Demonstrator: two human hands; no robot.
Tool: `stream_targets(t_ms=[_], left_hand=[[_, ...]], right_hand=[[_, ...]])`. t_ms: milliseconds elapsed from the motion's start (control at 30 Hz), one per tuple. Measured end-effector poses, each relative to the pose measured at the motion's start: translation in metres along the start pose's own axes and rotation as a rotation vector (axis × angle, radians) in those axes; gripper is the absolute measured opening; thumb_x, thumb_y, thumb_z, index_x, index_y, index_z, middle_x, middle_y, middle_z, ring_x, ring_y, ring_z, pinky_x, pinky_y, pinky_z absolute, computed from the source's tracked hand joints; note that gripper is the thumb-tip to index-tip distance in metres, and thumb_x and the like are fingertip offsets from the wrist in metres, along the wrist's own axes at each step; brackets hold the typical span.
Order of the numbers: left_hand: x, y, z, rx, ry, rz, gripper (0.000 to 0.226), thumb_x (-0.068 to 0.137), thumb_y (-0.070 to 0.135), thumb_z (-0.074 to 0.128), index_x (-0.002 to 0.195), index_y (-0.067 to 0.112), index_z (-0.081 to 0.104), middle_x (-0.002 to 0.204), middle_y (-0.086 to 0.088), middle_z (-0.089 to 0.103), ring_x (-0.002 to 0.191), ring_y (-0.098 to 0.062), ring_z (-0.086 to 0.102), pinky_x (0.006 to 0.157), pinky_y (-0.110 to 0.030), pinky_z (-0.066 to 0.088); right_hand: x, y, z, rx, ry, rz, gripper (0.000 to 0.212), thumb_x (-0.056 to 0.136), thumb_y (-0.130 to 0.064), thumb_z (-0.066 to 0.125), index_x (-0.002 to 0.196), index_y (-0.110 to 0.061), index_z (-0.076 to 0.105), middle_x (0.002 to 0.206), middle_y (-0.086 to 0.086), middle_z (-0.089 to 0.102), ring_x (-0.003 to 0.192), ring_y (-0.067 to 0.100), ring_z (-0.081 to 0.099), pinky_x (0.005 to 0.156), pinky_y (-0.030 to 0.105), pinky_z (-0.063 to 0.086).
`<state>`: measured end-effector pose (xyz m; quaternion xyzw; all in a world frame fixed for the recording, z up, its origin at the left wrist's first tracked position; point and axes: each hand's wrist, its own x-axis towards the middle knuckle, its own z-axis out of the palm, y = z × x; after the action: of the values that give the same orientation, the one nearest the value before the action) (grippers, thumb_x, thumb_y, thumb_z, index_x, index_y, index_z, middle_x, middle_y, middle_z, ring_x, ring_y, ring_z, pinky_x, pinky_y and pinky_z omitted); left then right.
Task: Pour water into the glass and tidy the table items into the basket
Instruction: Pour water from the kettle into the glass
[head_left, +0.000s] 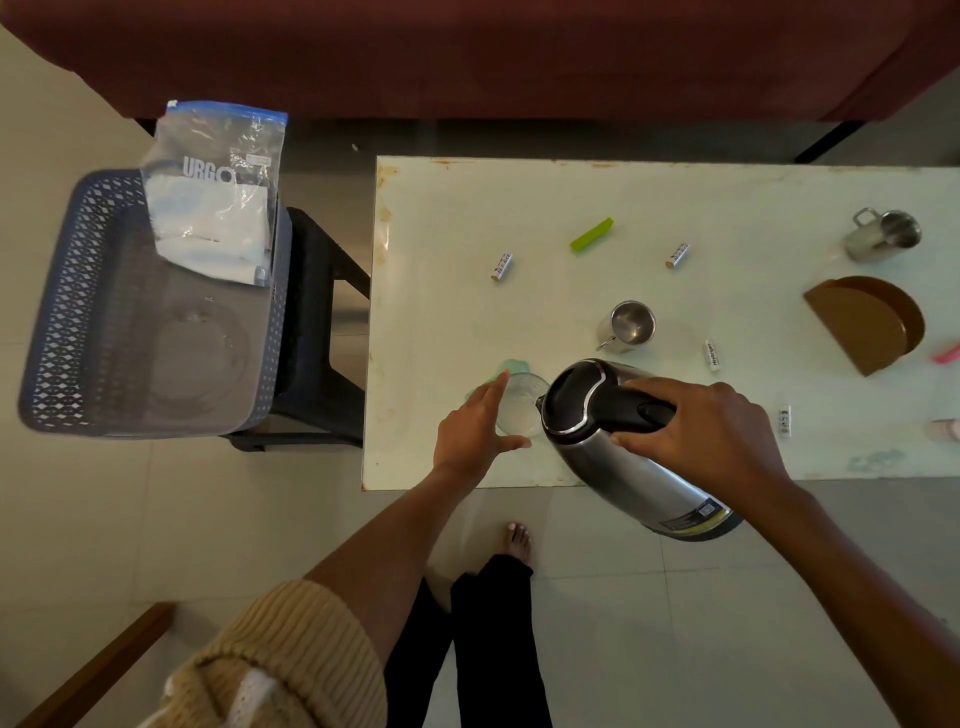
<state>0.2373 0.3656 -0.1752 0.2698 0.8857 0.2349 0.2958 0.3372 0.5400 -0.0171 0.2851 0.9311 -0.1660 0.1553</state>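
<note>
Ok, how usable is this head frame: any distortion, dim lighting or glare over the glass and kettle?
Head view: wide-angle bending curves the table edges; light is dim and flat, with soft sheen on the kettle; the glass is faint, partly behind the left hand; the right hand is sharp.

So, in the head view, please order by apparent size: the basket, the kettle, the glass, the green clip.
1. basket
2. kettle, though it is held nearer the camera, so it looks bigger than it is
3. glass
4. green clip
</note>
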Motion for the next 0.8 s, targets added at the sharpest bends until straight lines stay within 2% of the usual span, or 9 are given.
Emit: stream_targets(t_ms=[633, 800], left_hand=[[0.0003, -0.0004, 0.0002, -0.007, 0.008, 0.001, 0.091, 0.074, 0.043, 0.074, 0.147, 0.023, 0.023, 0.146, -0.002, 0.043, 0.116, -0.027, 0.056, 0.090, -0.038, 0.050], [0.0003, -0.0009, 0.0009, -0.010, 0.002, 0.000, 0.091, 0.075, 0.043, 0.074, 0.147, 0.023, 0.022, 0.146, -0.002, 0.043, 0.116, -0.027, 0.056, 0.090, -0.038, 0.051]], right_hand=[[0.0005, 0.0007, -0.0010, -0.007, -0.003, -0.040, 0.050, 0.073, -0.053, 0.067, 0.121, -0.040, 0.056, 0.098, 0.004, 0.071, 0.090, 0.026, 0.062, 0.075, 0.030, 0.048], [-0.0001, 0.0008, -0.0010, -0.009, -0.002, -0.032, 0.050, 0.074, -0.051, 0.068, 0.121, -0.040, 0.056, 0.101, 0.002, 0.071, 0.092, 0.025, 0.062, 0.073, 0.027, 0.043]])
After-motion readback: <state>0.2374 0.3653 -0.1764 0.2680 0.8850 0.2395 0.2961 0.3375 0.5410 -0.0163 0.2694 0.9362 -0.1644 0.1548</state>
